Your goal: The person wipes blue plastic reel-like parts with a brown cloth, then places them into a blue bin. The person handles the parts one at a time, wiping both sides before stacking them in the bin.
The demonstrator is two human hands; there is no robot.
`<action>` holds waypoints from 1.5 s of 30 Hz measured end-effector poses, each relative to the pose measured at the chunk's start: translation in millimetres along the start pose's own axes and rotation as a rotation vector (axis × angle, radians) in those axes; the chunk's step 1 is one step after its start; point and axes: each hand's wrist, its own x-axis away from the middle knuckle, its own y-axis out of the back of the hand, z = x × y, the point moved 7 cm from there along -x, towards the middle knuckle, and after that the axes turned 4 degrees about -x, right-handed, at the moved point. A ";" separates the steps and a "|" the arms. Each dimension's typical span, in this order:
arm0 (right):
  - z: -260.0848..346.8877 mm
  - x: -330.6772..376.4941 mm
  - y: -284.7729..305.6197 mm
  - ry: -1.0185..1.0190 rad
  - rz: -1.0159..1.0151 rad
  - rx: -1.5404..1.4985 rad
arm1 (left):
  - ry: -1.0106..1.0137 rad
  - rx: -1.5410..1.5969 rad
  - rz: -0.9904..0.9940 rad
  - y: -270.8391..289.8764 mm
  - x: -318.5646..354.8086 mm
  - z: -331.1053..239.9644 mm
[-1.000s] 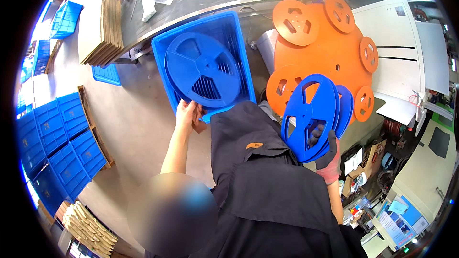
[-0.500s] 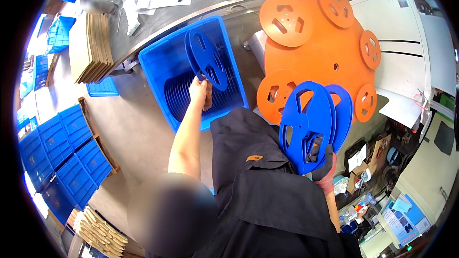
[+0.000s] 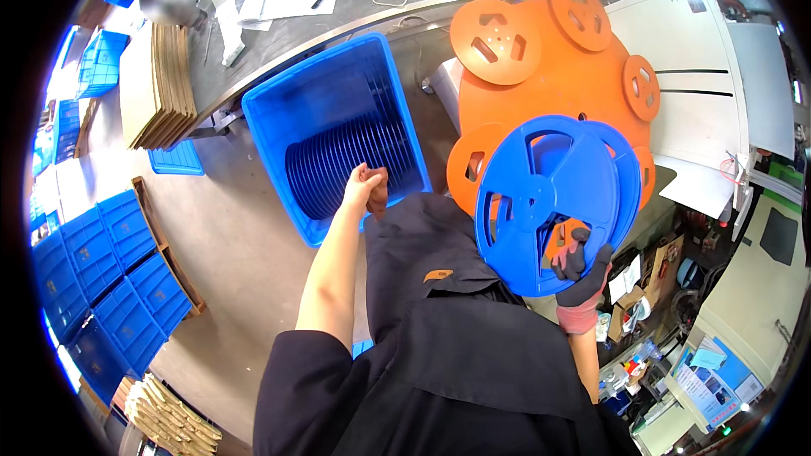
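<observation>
Left hand point(image 3: 365, 188): bare, fingers curled together into a loose fist at the near rim of the deep blue plastic crate point(image 3: 279, 114). Whether it pinches anything cannot be made out; the fingertips are turned away from the camera.

Inside the crate, a row of blue plastic reels point(image 3: 351, 160) stands on edge, packed face to face; only their upper rims show, the lower parts hidden by the crate wall.

Right hand point(image 3: 581, 274): gloved in dark grey and red, closed on the lower edge of a large blue plastic reel with spoked flanges point(image 3: 549, 198), held upright and well apart from the crate. A second flange shows behind it; the count of reels held is unclear.

The reel covers part of the round orange plastic carousel with smaller orange discs point(image 3: 553, 76). The person's dark jacket point(image 3: 448, 338) hides the floor below both hands.
</observation>
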 end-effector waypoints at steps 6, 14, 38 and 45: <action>-3.3 14.5 -6.7 -0.083 0.254 -0.458 | -0.107 0.296 -0.012 17.1 64.7 -33.5; -29.8 48.1 -42.2 -0.182 0.469 -0.647 | -0.720 0.124 0.062 -27.7 209.5 -208.9; -44.2 63.0 -98.5 -0.305 0.426 -0.470 | -1.169 -1.170 0.585 -29.7 300.1 -130.1; -25.8 49.2 -116.9 -0.250 0.408 -0.345 | -1.286 -1.212 0.515 -35.1 306.4 -129.8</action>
